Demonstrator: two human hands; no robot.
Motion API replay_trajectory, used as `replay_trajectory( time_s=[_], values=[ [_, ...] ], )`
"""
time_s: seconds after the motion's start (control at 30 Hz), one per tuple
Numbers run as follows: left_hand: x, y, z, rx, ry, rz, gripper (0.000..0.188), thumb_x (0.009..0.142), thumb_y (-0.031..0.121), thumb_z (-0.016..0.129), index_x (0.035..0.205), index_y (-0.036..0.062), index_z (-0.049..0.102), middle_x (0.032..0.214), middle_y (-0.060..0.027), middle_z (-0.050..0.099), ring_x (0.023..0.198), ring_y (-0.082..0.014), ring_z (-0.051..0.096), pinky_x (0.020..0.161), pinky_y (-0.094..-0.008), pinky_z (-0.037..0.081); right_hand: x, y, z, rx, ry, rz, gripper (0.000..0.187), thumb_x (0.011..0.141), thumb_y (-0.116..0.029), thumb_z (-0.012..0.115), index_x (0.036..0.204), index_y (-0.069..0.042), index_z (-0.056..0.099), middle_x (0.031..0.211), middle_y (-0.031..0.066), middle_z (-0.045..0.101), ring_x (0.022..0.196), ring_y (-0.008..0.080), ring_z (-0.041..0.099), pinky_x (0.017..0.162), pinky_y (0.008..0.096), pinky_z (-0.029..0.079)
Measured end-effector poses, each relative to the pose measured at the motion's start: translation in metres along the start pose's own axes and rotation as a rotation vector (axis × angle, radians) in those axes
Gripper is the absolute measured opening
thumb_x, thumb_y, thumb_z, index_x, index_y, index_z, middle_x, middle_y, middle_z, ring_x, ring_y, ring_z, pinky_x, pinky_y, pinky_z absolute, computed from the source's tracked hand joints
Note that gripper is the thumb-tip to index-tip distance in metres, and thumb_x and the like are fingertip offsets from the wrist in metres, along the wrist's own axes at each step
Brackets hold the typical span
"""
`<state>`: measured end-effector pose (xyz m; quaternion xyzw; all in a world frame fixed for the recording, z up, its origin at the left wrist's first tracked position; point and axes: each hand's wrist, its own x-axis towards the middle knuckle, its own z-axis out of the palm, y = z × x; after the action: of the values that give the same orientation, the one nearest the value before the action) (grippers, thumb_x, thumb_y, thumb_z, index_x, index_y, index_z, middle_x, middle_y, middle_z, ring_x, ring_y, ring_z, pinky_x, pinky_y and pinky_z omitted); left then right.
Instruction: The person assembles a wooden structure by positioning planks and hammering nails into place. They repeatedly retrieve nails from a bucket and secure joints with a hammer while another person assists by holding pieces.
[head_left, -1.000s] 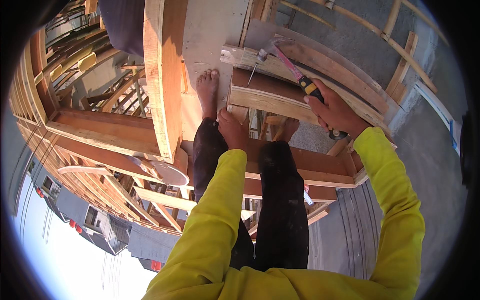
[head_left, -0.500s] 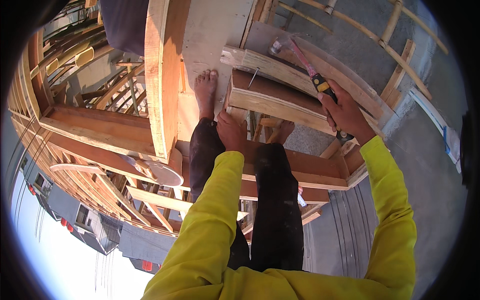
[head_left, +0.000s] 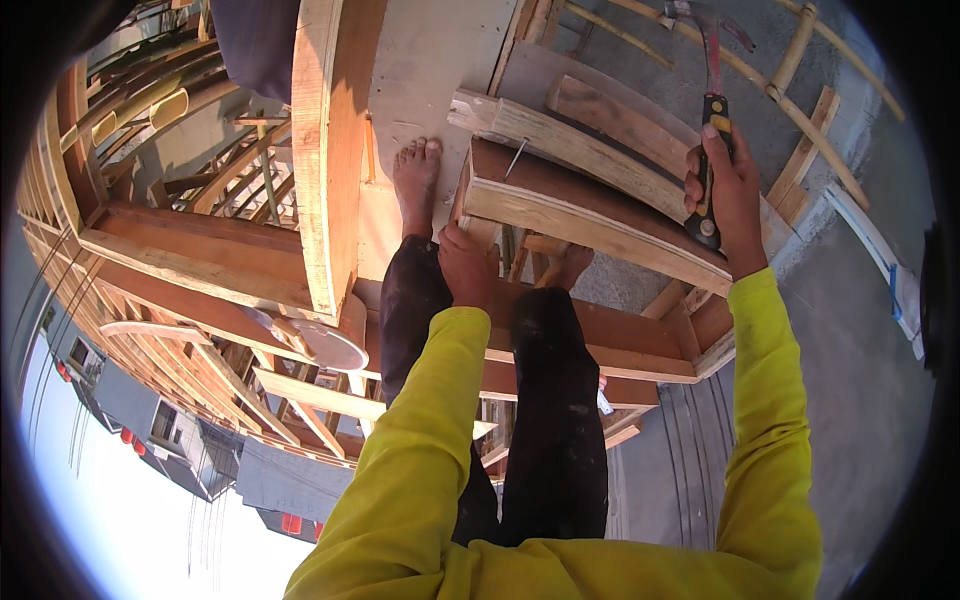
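Note:
My right hand (head_left: 728, 190) is wrapped round the black-and-yellow grip of a claw hammer (head_left: 712, 95), raised with its head up and away from the wood. A nail (head_left: 516, 157) stands up, slightly tilted, from the brown top of a wooden beam (head_left: 600, 222) near its left end. Just below that end, my left hand (head_left: 468, 265) is closed round a short wood piece (head_left: 479, 233) against the beam. Part of that piece is hidden by my fingers.
A tall timber (head_left: 312, 150) rises left of my bare foot (head_left: 416, 180). Loose planks (head_left: 590, 150) lie behind the beam. A round-ended board (head_left: 335, 345) rests on the left framing, which has open gaps. Bamboo poles (head_left: 797, 50) cross the far right.
My right hand has lifted the hammer up and to the right, so its head has swung away from the planks. My left hand has stayed at the wood piece.

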<state>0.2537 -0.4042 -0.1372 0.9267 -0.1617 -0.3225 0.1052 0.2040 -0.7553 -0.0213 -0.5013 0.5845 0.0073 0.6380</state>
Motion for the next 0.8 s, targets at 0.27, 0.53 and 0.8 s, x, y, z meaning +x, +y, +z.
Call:
replay_trajectory(
  time_s=[0.27, 0.53, 0.8],
  values=[
    [-0.001, 0.0, 0.0, -0.036, -0.062, -0.041, 0.079, 0.071, 0.013, 0.087, 0.13, -0.0061, 0.037, 0.122, -0.0268, 0.051, 0.113, -0.0463, 0.055, 0.097, -0.0483, 0.048, -0.032, 0.042, 0.024, -0.681, -0.661, 0.26, 0.025, 0.103, -0.028, 0.058, 0.111, -0.007, 0.049, 0.073, 0.0017, 0.053, 0.047, 0.0086, 0.049, 0.043, 0.0263, 0.044],
    [0.005, -0.002, 0.002, -0.046, -0.023, -0.03, 0.081, 0.069, 0.012, 0.088, 0.129, -0.0062, 0.038, 0.123, -0.0259, 0.05, 0.113, -0.0461, 0.055, 0.097, -0.0481, 0.047, -0.015, -0.019, 0.024, 0.449, 0.246, -0.264, 0.019, 0.102, -0.022, 0.058, 0.109, -0.008, 0.048, 0.076, 0.0023, 0.053, 0.05, 0.0095, 0.052, 0.044, 0.0258, 0.046],
    [0.002, -0.001, -0.004, -0.06, -0.078, 0.02, 0.083, 0.072, 0.015, 0.088, 0.132, -0.0066, 0.035, 0.124, -0.0275, 0.049, 0.113, -0.0469, 0.055, 0.095, -0.0487, 0.049, -0.071, 0.056, 0.004, -0.347, -0.336, -0.072, 0.035, 0.103, -0.022, 0.059, 0.133, -0.005, 0.049, 0.08, 0.0052, 0.056, 0.055, 0.0102, 0.053, 0.049, 0.0254, 0.045]
  ],
)
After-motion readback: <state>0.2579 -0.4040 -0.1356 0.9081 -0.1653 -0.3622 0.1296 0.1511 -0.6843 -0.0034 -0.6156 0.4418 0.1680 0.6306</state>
